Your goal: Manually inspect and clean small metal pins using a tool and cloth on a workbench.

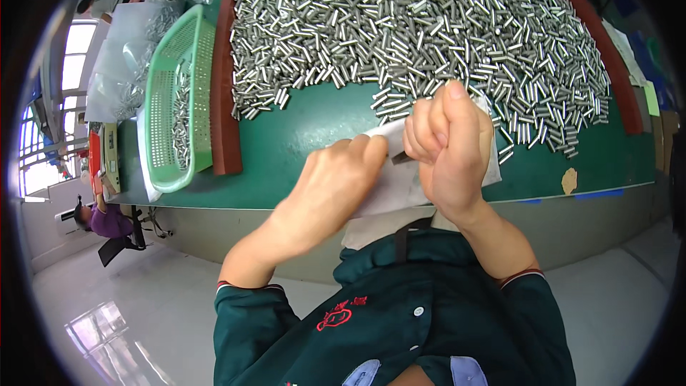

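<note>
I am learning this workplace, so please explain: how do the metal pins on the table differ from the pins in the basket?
There are far more table pins in view than basket pins. The table pins lie spread over the green tabletop, while the basket pins sit inside the basket. The table pins reach close to the right hand; the basket pins are farther left. Both groups look silvery, short and rod-shaped.

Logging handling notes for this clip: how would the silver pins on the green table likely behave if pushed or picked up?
The pins look like bare metal, so probably stiff and fairly heavy for their size. Their shiny, rounded sides suggest they may slip or roll across the flat table.
</note>
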`<state>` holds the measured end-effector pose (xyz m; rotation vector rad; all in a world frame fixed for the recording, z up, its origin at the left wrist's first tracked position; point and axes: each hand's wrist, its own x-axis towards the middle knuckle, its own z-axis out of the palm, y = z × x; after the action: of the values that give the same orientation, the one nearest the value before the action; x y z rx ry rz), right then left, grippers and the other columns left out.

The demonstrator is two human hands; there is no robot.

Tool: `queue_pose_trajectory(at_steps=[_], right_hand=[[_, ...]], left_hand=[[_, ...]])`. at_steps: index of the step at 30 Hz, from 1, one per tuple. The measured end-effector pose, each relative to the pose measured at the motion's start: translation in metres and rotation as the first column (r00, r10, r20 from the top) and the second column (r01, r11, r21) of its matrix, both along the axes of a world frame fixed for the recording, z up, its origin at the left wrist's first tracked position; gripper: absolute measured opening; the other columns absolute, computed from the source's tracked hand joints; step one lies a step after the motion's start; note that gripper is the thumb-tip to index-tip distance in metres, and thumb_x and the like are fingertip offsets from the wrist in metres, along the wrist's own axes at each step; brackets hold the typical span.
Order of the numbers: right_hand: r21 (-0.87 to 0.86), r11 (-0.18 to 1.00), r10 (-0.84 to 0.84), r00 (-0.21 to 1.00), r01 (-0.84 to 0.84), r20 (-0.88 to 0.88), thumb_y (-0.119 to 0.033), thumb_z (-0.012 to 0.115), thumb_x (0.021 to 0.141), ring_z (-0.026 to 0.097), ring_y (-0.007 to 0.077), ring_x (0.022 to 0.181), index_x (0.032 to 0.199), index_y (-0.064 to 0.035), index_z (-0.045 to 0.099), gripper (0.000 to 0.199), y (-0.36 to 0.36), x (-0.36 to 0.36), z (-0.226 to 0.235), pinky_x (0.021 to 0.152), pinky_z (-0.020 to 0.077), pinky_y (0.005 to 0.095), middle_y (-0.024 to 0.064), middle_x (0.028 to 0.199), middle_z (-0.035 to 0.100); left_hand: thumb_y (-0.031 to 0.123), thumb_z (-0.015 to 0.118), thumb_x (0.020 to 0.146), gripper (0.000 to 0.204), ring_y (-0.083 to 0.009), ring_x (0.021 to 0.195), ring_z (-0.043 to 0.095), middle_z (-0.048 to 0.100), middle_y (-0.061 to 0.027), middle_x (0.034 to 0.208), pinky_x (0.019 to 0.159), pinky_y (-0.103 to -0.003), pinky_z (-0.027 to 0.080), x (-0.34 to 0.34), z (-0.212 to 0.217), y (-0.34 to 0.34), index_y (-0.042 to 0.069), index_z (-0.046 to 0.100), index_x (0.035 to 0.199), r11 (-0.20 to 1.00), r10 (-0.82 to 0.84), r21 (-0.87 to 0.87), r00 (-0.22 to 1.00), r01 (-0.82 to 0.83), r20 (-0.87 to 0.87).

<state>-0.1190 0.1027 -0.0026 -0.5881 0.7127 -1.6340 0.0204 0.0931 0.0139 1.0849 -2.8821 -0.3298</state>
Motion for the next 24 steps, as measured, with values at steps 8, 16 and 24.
queue_pose_trajectory(at_steps=[8, 16, 24], right_hand=[[0.023, 1.0, 0.009, 0.999, -0.01, 0.044, -0.025, 0.028, 0.091, 0.015, 0.0061, 0.035, 0.053, -0.0116, 0.027, 0.04, 0.0, 0.001, -0.001, 0.034, 0.0152, 0.0222, -0.002, 0.042, 0.024], [0.033, 0.999, 0.031, 0.995, -0.034, 0.091, -0.02, 0.032, 0.09, 0.018, 0.005, 0.039, 0.053, -0.0105, 0.027, 0.039, -0.002, -0.001, 0.0, 0.036, 0.0164, 0.0209, -0.0025, 0.044, 0.026], [0.031, 0.999, 0.021, 0.999, -0.023, 0.044, -0.026, 0.028, 0.091, 0.013, 0.0053, 0.035, 0.054, -0.0126, 0.026, 0.04, -0.004, -0.001, -0.001, 0.034, 0.0139, 0.0216, -0.0031, 0.042, 0.023]], left_hand=[[0.016, 0.046, 0.087, 0.013, -0.0014, 0.048, 0.029, 0.048, -0.0067, 0.075, 0.039, -0.012, 0.024, 0.023, -0.02, -0.032, 0.004, 0.047, 0.088, 0.125, 0.947, 0.785, 0.163, 0.607, -0.276], [0.009, 0.046, 0.086, 0.011, -0.0013, 0.048, 0.028, 0.051, -0.0067, 0.077, 0.04, -0.015, 0.022, 0.02, -0.027, -0.028, 0.002, 0.05, 0.094, 0.407, 0.856, 0.853, 0.189, 0.326, -0.481], [0.006, 0.046, 0.085, 0.009, -0.0019, 0.048, 0.029, 0.053, -0.0071, 0.081, 0.041, -0.016, 0.023, 0.018, -0.029, -0.026, 0.002, 0.049, 0.093, 0.477, 0.821, 0.852, 0.237, 0.217, -0.52]])
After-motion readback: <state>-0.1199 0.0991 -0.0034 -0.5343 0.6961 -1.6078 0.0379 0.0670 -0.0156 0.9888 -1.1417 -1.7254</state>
